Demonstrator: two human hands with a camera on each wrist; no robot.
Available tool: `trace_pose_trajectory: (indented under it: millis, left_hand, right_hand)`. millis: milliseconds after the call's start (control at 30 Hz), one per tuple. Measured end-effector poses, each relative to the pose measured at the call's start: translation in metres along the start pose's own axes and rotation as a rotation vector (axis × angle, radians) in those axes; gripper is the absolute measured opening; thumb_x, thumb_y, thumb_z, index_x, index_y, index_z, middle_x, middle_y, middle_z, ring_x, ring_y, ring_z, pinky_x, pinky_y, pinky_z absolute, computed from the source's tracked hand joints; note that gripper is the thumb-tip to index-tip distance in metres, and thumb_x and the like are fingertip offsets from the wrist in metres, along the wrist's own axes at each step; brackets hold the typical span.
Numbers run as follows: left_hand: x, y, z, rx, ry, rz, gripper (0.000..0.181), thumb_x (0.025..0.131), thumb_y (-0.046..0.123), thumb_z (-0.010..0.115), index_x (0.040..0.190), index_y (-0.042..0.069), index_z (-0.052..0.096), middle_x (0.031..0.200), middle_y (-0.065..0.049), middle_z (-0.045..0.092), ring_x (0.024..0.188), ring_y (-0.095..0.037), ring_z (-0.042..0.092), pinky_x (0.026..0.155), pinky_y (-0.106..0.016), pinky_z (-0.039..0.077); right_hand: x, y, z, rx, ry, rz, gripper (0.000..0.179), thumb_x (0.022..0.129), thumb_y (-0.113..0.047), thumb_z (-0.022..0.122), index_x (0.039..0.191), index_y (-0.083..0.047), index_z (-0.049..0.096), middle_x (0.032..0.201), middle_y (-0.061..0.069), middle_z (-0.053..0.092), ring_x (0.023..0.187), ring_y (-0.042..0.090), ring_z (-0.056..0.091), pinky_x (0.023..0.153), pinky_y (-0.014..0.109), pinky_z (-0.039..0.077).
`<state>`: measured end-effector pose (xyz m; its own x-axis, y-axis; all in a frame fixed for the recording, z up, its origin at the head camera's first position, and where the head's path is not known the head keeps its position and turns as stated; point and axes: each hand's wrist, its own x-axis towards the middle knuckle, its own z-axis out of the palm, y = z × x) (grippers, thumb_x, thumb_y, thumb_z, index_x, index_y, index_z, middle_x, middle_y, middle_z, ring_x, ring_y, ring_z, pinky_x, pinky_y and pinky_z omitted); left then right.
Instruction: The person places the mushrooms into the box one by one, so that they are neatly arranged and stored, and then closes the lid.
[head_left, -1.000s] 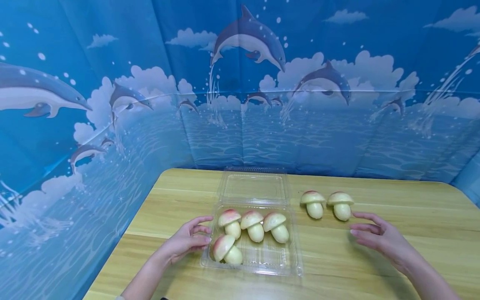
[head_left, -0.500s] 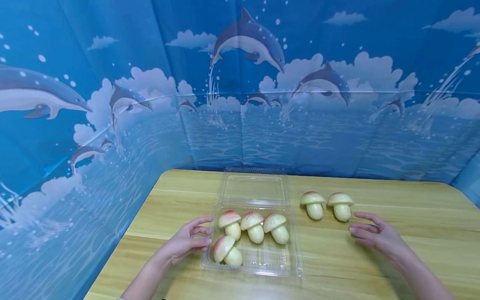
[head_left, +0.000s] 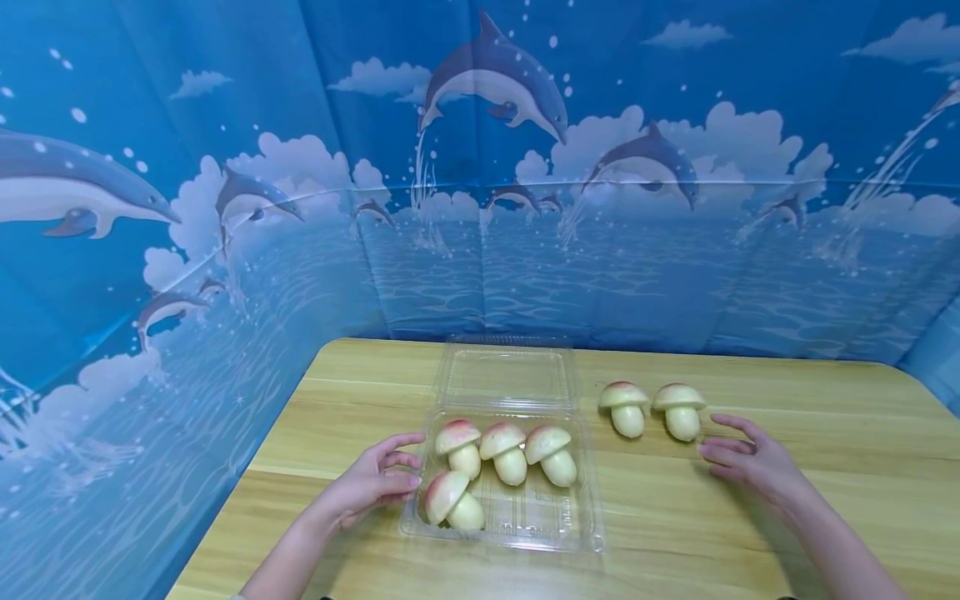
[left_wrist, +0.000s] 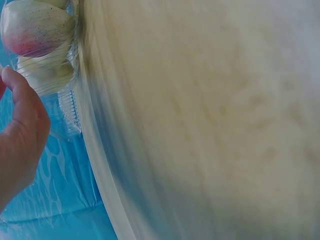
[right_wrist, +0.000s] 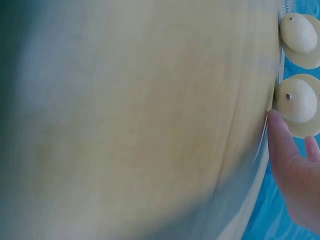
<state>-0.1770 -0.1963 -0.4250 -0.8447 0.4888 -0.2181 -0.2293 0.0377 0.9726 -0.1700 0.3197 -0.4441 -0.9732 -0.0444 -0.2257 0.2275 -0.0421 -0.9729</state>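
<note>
A clear plastic clamshell box (head_left: 540, 533) lies on the table with its lid (head_left: 510, 375) folded back. Inside are several pale toy mushrooms with pink-tinged caps: three in a row, such as this mushroom (head_left: 504, 454), and another mushroom (head_left: 454, 500) at the near left. My left hand (head_left: 375, 477) is at the box's left rim, thumb and fingers apart; whether it touches the rim cannot be told. My right hand (head_left: 753, 467), fingers loosely bent, holds nothing. It hovers just right of a mushroom (head_left: 681, 421), beside which stands another mushroom (head_left: 627, 417).
The wood-grain table (head_left: 360, 392) has a rounded far edge. Behind it and along the left hangs a blue curtain (head_left: 525, 275) printed with dolphins. Bare tabletop (head_left: 645, 517) shows between the box and my right hand.
My right hand's fingers have shifted very slightly beside the nearest mushroom. The left hand, the box and all the mushrooms stay where they were.
</note>
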Motion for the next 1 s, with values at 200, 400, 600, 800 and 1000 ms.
trace_pose_trajectory:
  millis: [200,400,600,800,1000]
  left_hand:
    - [0.000,0.000,0.000,0.000,0.001,0.002,0.069,0.084,0.000,0.063,0.143,-0.002,0.025,0.106,-0.012,0.049,0.075,-0.010,0.055,0.069,-0.021,0.051]
    - [0.000,-0.001,0.000,0.000,0.004,0.005,0.069,0.084,0.000,0.063,0.143,-0.002,0.026,0.106,-0.011,0.049,0.075,-0.010,0.055,0.069,-0.022,0.051]
    - [0.000,-0.001,0.000,0.004,0.004,0.012,0.069,0.084,0.000,0.062,0.143,-0.001,0.025,0.107,-0.012,0.048,0.076,-0.011,0.055,0.069,-0.022,0.051]
    - [0.000,-0.001,0.000,0.004,0.009,0.009,0.070,0.084,0.000,0.063,0.143,-0.001,0.026,0.106,-0.012,0.048,0.076,-0.011,0.055,0.069,-0.022,0.051]
    - [0.000,-0.001,-0.001,0.002,0.009,0.009,0.070,0.084,0.001,0.063,0.143,-0.001,0.026,0.107,-0.012,0.048,0.075,-0.011,0.055,0.069,-0.023,0.051]
  right_hand:
    - [0.006,-0.003,0.000,-0.088,0.013,-0.018,0.061,0.087,-0.006,0.064,0.137,-0.007,0.029,0.092,-0.005,0.062,0.083,0.007,0.064,0.076,0.030,0.054]
    - [0.011,-0.007,0.000,-0.142,0.015,-0.015,0.074,0.088,-0.006,0.063,0.143,0.004,0.014,0.091,-0.007,0.062,0.082,0.005,0.064,0.076,0.030,0.054]
    - [0.016,-0.009,0.001,-0.189,0.007,-0.007,0.081,0.088,-0.007,0.063,0.144,0.007,0.006,0.092,-0.003,0.061,0.082,0.008,0.064,0.076,0.030,0.054]
    - [0.020,-0.013,0.003,-0.243,0.024,0.000,0.087,0.087,-0.010,0.065,0.144,0.008,0.002,0.095,0.002,0.058,0.082,0.006,0.064,0.077,0.030,0.054]
    - [0.023,-0.016,0.006,-0.282,0.041,0.028,0.091,0.086,-0.016,0.068,0.144,0.008,0.002,0.095,0.003,0.058,0.079,0.001,0.061,0.076,0.030,0.054]
